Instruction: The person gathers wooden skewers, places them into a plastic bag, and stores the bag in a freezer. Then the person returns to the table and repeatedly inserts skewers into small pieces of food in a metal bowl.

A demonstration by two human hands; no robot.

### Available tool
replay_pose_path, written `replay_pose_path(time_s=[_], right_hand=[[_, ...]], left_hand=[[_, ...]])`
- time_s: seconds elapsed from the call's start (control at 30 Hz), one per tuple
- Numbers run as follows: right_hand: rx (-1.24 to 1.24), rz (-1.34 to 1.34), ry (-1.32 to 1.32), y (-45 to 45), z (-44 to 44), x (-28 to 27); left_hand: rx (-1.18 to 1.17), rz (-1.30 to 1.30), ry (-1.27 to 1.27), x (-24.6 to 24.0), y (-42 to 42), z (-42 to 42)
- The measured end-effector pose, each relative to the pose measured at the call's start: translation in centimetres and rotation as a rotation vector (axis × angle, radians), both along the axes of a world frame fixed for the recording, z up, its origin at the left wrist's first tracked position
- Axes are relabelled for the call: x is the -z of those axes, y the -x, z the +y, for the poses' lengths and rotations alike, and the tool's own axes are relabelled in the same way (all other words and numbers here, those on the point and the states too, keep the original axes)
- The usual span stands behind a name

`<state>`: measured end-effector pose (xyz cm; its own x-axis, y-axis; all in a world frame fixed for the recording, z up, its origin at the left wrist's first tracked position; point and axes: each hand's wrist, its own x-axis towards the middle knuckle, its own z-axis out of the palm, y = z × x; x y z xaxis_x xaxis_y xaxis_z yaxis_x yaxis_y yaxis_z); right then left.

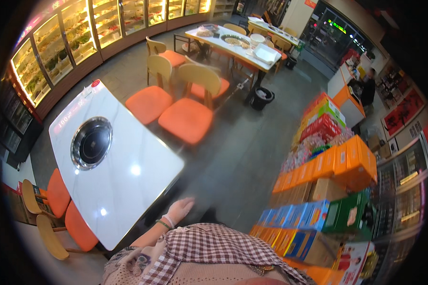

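Note:
My left hand [180, 211] hangs low in front of my body, in a thin translucent glove, with a green bangle at the wrist. Its fingers are loosely extended and nothing shows in them. Just to its left is the near corner of a white marble-patterned table [135, 199], apart from the hand. A round cooktop [92, 142] with a shiny metal rim is set into that tabletop. My right hand is out of view. A brown-and-white checked apron [214, 242] covers my front.
Orange-seated chairs [187, 119] stand beyond the table. A farther table [217, 37] holds a pot, bowls and a white tray [266, 53]; a black bin [262, 98] is beside it. Stacked cartons [355, 160] line the right. A person [369, 87] is behind the counter. Lit display refrigerators [80, 32] line the left.

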<state>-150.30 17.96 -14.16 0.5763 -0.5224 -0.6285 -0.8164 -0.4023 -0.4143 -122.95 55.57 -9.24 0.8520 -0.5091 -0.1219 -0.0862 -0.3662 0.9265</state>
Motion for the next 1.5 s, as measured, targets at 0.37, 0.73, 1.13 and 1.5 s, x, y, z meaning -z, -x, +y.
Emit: replay_pose_path(time_s=[0.37,0.73,1.13,1.5], right_hand=[[-0.129,-0.037,-0.014,-22.2,-18.9,0.6],[-0.123,-0.025,0.017,-43.2,-30.5,-1.0],[-0.101,-0.041,-0.033,-57.9,-46.9,3.7],[-0.205,-0.181,-0.038,-72.1,-64.3,10.9]], left_hand=[[-0.103,0.062,-0.160,-3.2,-18.7,-11.5],[0.017,-0.168,-0.069,-3.7,-44.6,-28.4],[-0.500,0.045,0.187,1.1,-68.8,-39.9],[-1.352,0.785,0.591,4.3,-80.4,-39.7]])
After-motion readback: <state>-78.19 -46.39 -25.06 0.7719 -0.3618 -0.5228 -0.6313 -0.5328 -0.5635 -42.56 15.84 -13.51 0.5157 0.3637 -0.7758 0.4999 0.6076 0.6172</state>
